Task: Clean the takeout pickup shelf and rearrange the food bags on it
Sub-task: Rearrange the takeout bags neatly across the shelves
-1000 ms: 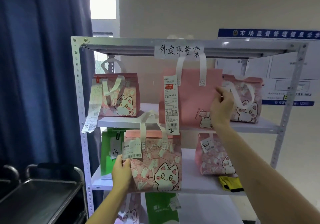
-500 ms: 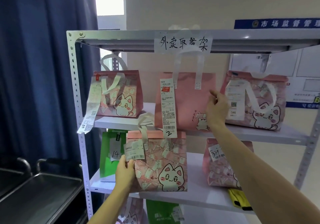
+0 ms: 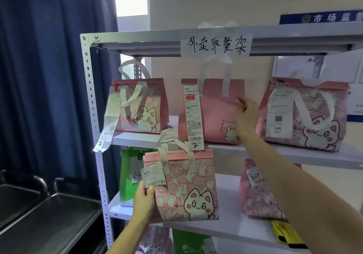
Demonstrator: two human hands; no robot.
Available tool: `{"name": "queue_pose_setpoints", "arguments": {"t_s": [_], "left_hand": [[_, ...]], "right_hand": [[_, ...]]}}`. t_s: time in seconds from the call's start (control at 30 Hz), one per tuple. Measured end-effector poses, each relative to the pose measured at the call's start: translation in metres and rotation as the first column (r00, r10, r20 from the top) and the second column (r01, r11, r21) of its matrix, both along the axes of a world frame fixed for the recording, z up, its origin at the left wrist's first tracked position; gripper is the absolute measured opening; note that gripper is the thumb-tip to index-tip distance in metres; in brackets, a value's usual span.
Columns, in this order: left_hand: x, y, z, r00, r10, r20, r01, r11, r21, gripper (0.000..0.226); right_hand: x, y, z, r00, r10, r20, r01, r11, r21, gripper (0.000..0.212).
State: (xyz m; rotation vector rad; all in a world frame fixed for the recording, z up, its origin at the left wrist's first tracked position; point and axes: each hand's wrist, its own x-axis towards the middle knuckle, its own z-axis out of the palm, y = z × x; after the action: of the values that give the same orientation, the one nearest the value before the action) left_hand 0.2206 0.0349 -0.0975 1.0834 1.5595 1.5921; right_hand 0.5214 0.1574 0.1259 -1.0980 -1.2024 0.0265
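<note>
A white metal shelf [image 3: 102, 175] holds pink cat-print food bags. My right hand [image 3: 246, 114] grips the right edge of the plain pink bag [image 3: 214, 116] with a long receipt marked 2, on the upper board. My left hand [image 3: 143, 202] holds the left side of the cat bag [image 3: 186, 190] labelled JB022 at the front of the middle board. Another cat bag [image 3: 145, 108] with a receipt marked 3 stands upper left, and a cat bag [image 3: 306, 116] marked 046 upper right. A green bag [image 3: 127, 175] marked 14 stands behind my left hand.
A pink bag [image 3: 257, 194] sits on the middle board at right, beside a yellow cloth [image 3: 286, 234]. More bags [image 3: 188, 242] stand on the lowest board. A steel cart [image 3: 49, 220] is at lower left by a blue curtain [image 3: 49, 76]. A handwritten paper sign [image 3: 216, 44] hangs on the top board.
The camera has drawn closer and shifted left, so the shelf looks larger. The plain pink bag has settled lower onto the upper board. Both hands keep their holds.
</note>
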Motion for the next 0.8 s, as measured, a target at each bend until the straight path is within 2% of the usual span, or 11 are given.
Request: {"name": "queue_pose_setpoints", "arguments": {"t_s": [0.4,0.8], "left_hand": [[-0.012,0.002,-0.001,0.998,-0.060,0.007,0.060,0.998,-0.012,0.015],[-0.012,0.001,-0.012,0.998,-0.059,0.025,0.060,0.998,-0.007,0.016]], "right_hand": [[0.002,-0.002,-0.009,0.996,0.037,0.080,-0.038,0.999,0.011,0.031],[-0.001,-0.048,-0.046,0.984,-0.070,0.164,0.046,0.988,0.148,0.022]]}}
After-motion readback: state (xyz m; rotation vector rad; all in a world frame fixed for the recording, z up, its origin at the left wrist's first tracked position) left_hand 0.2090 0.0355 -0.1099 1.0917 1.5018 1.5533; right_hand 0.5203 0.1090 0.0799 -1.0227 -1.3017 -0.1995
